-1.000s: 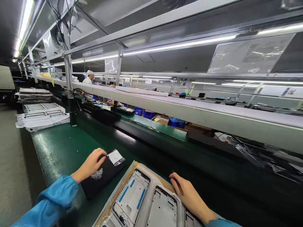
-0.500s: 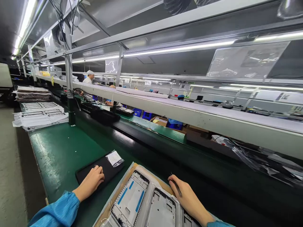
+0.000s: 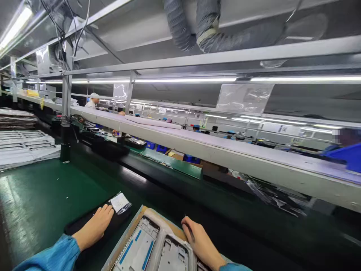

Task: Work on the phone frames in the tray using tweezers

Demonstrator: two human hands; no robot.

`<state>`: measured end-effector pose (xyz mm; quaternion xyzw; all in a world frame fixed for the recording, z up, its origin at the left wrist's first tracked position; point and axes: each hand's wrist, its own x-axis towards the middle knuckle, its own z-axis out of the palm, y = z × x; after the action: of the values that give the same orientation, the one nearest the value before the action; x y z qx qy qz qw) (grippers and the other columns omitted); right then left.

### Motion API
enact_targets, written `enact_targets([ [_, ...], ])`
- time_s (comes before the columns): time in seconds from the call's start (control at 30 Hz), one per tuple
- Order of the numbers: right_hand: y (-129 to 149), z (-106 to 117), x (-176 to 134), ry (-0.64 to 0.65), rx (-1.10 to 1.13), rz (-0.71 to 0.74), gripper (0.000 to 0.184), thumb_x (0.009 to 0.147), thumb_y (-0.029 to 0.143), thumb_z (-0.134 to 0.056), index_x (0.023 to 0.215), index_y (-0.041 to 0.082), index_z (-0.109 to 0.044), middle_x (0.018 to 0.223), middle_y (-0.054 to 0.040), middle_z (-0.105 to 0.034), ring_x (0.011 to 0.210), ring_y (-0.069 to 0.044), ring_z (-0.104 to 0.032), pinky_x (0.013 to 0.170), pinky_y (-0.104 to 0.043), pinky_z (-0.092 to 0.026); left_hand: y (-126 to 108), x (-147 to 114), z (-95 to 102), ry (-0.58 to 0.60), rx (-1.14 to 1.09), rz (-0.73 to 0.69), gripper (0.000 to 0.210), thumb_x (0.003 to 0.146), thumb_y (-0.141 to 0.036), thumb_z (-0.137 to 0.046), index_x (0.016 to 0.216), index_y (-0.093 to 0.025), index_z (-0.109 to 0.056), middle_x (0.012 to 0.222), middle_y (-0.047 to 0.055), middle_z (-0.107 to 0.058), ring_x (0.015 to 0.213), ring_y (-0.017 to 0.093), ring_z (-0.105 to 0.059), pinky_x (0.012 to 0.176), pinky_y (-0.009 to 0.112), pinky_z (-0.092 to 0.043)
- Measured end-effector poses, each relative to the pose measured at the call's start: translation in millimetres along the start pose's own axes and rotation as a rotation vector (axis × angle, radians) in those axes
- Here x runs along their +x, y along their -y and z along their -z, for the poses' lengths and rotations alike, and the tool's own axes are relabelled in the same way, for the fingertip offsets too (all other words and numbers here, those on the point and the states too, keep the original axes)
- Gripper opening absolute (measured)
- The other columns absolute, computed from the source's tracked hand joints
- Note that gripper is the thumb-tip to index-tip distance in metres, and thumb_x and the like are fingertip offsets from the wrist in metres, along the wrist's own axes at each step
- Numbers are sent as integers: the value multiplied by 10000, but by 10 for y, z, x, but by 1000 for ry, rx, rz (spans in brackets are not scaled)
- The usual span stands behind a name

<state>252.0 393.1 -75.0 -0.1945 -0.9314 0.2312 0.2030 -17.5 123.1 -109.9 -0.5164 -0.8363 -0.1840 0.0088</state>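
Note:
My left hand (image 3: pixel 96 226) rests over a flat black tray (image 3: pixel 81 222) on the green bench, its fingers curled together; whatever may be under them is hidden. A small clear bag with a white label (image 3: pixel 120 203) lies on the tray's far end, just beyond my fingers. My right hand (image 3: pixel 199 241) is closed around dark tweezers (image 3: pixel 192 234), tip pointing up and away. It is at the right edge of a lined tray (image 3: pixel 134 222) of phone frames. One phone frame (image 3: pixel 138 246) carries blue strips; the phone frame (image 3: pixel 173 256) beside it shows none.
Stacked white sheets or trays with frames (image 3: pixel 25 145) stand at the left on the green bench (image 3: pixel 42 192). A long white shelf (image 3: pixel 225 152) crosses beyond a dark channel. A metal post (image 3: pixel 67 98) rises at left. Other people work farther back.
The view has turned to the right and tilted up, so the hands and trays appear farther left and lower. Both hands keep nearly the same pose; a blue shape has appeared at far right.

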Motion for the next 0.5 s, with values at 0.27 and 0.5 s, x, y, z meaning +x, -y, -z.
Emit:
enact_targets([
  [0.27, -36, -21, -20, -20, -67, -1, 248, 962, 251, -316, 860, 203, -537, 839, -71, -676, 785, -204, -647, 729, -299, -481, -791, 381, 509, -223, -580, -112, 312, 960, -437, -251, 868, -222, -458, 806, 23, -526, 733, 188, -491, 688, 299, -436],
  [0.5, -156, -70, -57, -153, -148, -14, 222, 959, 213, -384, 910, 200, -601, 904, -75, -685, 825, -204, -650, 768, -288, -489, -1509, 468, 526, -211, -1358, -309, 487, 790, -653, -656, 751, -171, -605, 689, 4, -504, 636, 141, -448, 617, 255, -400],
])
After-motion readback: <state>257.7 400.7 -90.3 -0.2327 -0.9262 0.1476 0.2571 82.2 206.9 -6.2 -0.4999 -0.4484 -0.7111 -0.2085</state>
